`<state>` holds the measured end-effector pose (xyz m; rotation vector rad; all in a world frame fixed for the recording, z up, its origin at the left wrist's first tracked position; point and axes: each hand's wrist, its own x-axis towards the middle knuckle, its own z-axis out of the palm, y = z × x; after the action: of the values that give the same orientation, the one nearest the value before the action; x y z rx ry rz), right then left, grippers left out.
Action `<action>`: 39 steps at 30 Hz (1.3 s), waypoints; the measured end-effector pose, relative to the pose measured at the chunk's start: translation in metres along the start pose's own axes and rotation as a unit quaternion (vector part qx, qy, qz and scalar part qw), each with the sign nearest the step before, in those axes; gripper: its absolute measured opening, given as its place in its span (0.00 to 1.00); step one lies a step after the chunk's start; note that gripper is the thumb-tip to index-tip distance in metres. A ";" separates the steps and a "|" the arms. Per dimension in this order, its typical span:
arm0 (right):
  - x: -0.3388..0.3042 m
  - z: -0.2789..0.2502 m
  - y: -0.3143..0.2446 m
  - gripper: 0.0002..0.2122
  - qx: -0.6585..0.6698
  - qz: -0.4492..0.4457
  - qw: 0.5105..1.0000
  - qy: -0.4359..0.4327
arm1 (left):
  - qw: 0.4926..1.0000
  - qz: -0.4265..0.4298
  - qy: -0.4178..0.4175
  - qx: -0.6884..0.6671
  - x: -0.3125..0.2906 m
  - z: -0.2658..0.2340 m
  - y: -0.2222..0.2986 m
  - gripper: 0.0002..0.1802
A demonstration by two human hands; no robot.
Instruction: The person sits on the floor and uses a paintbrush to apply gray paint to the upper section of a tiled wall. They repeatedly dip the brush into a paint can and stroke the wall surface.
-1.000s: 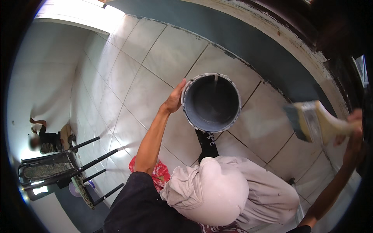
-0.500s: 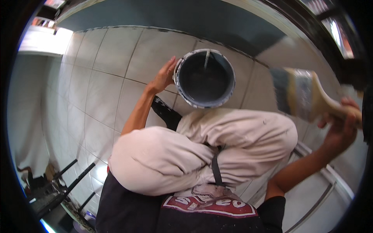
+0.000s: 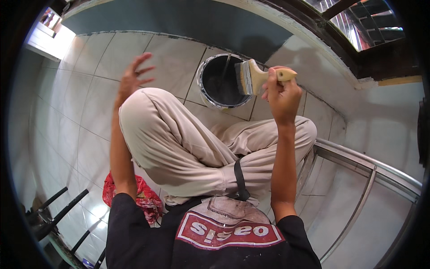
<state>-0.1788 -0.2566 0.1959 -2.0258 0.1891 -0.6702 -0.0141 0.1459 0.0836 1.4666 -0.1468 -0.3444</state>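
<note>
My right hand (image 3: 283,94) grips a wide paintbrush (image 3: 256,77) by its pale wooden handle. The brush's grey-coated bristles reach over the right rim of a paint bucket (image 3: 204,92), and I cannot tell if they touch it. Dark grey paint (image 3: 221,85) lies inside the bucket, with a thin stick (image 3: 227,62) leaning at the far side. My left hand (image 3: 134,76) is raised beside my left knee, fingers spread and holding nothing, apart from the bucket.
A partly grey-painted wall (image 3: 179,18) runs behind the bucket, below a dark window frame (image 3: 380,58). A metal frame (image 3: 367,163) stands at my right. A red plastic bag (image 3: 145,197) lies by my left elbow, and black legs of furniture (image 3: 67,215) are at lower left.
The paintbrush has swung from the far right to the bucket's rim. My left hand has let go of the bucket's side and moved left. My left knee has risen.
</note>
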 end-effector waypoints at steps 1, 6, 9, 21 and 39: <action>0.000 0.008 0.008 0.10 -0.020 -0.007 1.000 -0.011 | 0.999 0.043 0.030 -0.005 -0.020 -0.014 0.021 0.32; -0.006 0.043 0.059 0.09 -0.126 -0.062 0.990 -0.023 | 0.966 0.181 0.160 0.096 -0.077 0.000 0.077 0.25; -0.004 0.054 0.063 0.09 -0.154 -0.048 0.985 -0.052 | 0.984 0.157 0.021 0.086 -0.112 0.064 0.073 0.16; -0.001 0.054 0.077 0.09 -0.184 -0.043 0.979 -0.082 | 0.881 0.122 -0.290 0.354 -0.065 0.324 -0.122 0.20; -0.005 0.053 0.068 0.08 -0.152 -0.025 0.987 -0.051 | 0.958 0.115 -0.136 0.223 -0.048 0.340 -0.154 0.23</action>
<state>-0.1456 -0.2510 0.1170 -2.3577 0.1894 -0.5940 -0.1843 -0.1714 -0.0270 1.8187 -0.6462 -0.3347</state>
